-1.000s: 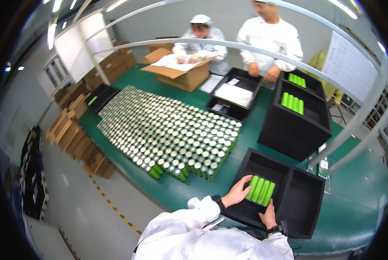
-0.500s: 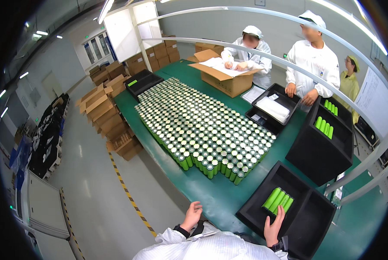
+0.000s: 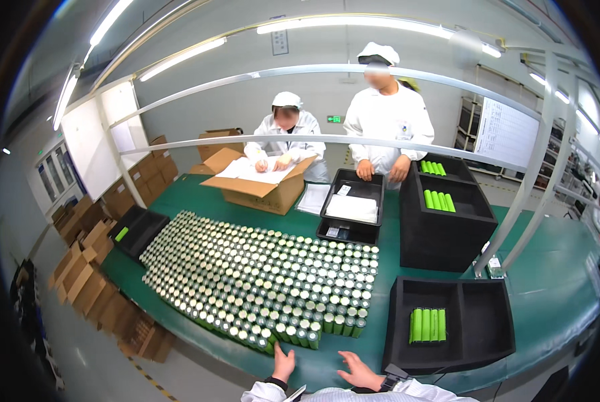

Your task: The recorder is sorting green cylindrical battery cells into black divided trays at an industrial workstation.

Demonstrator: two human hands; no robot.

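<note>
A large block of upright green battery cells (image 3: 259, 288) with pale round tops covers the middle of the green table. My left hand (image 3: 284, 364) is at the block's front edge, fingers extended and the fingertips at or touching the front cells. My right hand (image 3: 360, 372), open with fingers apart and nothing in it, hovers over the table's front edge, right of the left hand. To its right is a black two-compartment box (image 3: 455, 362); several green cells (image 3: 427, 325) lie side by side in its left compartment, and neither hand touches them.
Stacked black boxes (image 3: 440, 241) with green cells stand behind at right. Black trays (image 3: 349, 213) hold white packing. One person (image 3: 286, 130) writes over an open carton (image 3: 263, 197); another (image 3: 388, 120) stands beside the trays. A metal frame (image 3: 524, 194) rises at right; a black tray (image 3: 134, 232) lies far left.
The view has swung right. My right hand has left the cells in the black box and moved left toward the cell block; my left hand has come up to the block's front edge.
</note>
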